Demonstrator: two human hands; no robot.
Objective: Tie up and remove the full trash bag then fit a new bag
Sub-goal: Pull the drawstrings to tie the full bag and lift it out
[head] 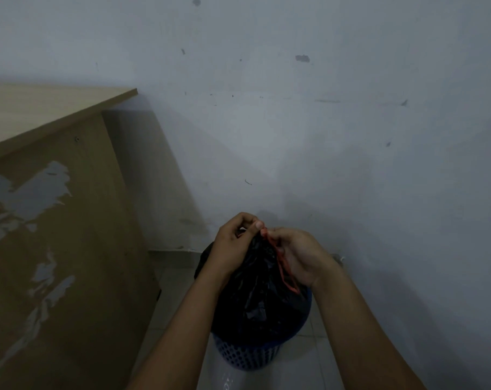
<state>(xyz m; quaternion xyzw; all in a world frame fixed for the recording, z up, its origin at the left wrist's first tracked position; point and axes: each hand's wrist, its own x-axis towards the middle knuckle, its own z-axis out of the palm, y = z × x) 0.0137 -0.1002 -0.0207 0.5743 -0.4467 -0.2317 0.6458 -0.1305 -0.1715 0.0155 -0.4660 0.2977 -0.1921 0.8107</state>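
Observation:
A full black trash bag (257,299) stands in a blue perforated bin (247,357) on the tiled floor by the wall. The bag's top is gathered into a neck between my hands. My left hand (234,243) pinches the gathered neck at its top. My right hand (300,257) holds a red drawstring (283,267), which runs from the neck down across the palm. Both hands meet just above the bag.
A light wooden desk (50,192) with a peeling side panel stands close on the left. A scuffed white wall (323,136) rises right behind the bin. Pale floor tiles (314,361) surround the bin's base.

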